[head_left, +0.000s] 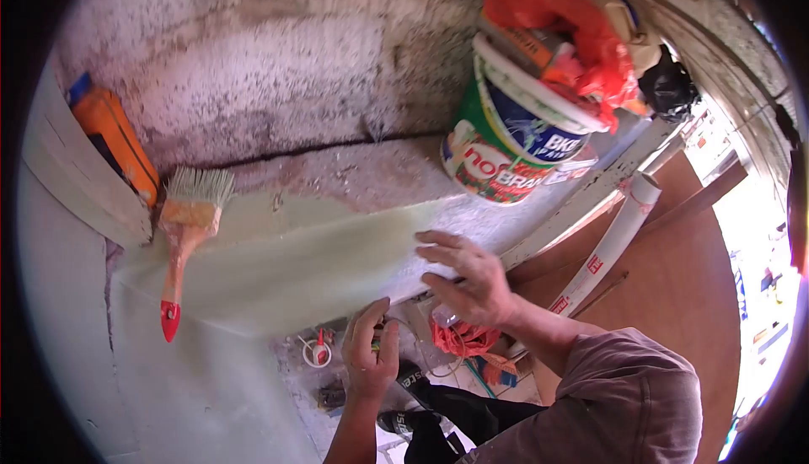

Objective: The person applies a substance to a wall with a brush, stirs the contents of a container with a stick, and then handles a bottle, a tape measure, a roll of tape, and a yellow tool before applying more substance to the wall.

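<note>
My right hand (468, 280) is held over the edge of a pale green-white painted ledge (295, 266), fingers apart and nothing visible in them. Lower and to the left, my left hand (372, 350) is raised beside the ledge's edge, with fingers slightly curved, thumb apart, and no object showing in it. A wide paintbrush (185, 241) with a wooden handle and red tip lies at the ledge's left end, away from both hands. Above my right hand, a paint bucket (510, 139) stands on the ledge, heaped with a red plastic bag (581, 26) and other items.
An orange bottle (114, 139) with a blue cap is at the left. Right of me are a white pipe (607, 245) and a brown board (674, 321). Below on the floor sit a small white tub (317, 354) and a red bundle (463, 337). A stained wall (295, 51) rises behind.
</note>
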Tool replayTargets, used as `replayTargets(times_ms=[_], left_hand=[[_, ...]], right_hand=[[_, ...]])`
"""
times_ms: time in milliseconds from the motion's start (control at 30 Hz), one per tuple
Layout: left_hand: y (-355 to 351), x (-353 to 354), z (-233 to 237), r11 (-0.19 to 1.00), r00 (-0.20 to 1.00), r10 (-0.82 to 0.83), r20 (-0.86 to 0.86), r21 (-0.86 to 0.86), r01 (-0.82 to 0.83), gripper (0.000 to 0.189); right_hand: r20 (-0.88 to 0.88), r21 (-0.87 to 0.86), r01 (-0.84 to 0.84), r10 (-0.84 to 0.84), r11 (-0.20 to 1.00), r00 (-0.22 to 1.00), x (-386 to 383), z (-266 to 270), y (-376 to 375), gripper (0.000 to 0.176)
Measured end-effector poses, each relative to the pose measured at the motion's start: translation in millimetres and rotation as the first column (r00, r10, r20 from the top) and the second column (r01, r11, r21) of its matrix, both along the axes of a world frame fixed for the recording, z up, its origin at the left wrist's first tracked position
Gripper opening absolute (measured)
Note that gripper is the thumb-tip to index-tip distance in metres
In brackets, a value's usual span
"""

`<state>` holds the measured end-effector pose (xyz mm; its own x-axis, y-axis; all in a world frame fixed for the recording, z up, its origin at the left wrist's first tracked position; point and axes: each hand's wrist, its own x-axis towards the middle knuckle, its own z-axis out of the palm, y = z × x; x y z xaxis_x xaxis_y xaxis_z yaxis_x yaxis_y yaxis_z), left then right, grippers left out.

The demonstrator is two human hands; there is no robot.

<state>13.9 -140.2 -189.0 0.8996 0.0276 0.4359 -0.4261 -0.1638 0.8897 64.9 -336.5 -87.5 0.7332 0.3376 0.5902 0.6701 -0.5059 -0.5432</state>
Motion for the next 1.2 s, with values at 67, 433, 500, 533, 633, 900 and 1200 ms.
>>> replayTargets(times_ms=[67,433,500,533,633,900,1200], left_hand=[[-5,20,29,1.000,0.991,0.008,0.133,0.022,-0.012,0.031],[-38,93,152,0.994,0.951,-0.090,0.294,-0.037,0.105,0.040],[-44,94,172,0.991,0.948,-0.125,0.293,-0.002,0.131,0.046],[-47,92,179,0.990,0.947,-0.141,0.287,0.014,0.143,0.048],[-53,86,188,0.983,0.944,-0.181,0.275,0.044,0.176,0.051],[-35,67,172,0.995,0.985,-0.084,0.151,0.058,0.076,0.050],[4,-5,126,0.994,0.988,0.076,-0.132,0.091,-0.065,0.040]], right_hand=[[0.145,-0.076,0.061,-0.049,0.995,0.988,-5,41,-16,0.040],[0.758,-0.199,0.567,-0.242,0.799,0.606,3,196,-62,0.044],[0.747,-0.189,0.640,-0.314,0.745,0.586,19,215,-62,0.048],[0.700,-0.193,0.641,-0.353,0.743,0.620,27,222,-61,0.050],[0.579,-0.184,0.640,-0.444,0.746,0.684,53,233,-68,0.048],[0.598,-0.278,0.659,-0.411,0.699,0.688,87,244,-114,0.043],[0.542,-0.234,0.453,-0.272,0.860,0.795,44,243,-62,0.046]])
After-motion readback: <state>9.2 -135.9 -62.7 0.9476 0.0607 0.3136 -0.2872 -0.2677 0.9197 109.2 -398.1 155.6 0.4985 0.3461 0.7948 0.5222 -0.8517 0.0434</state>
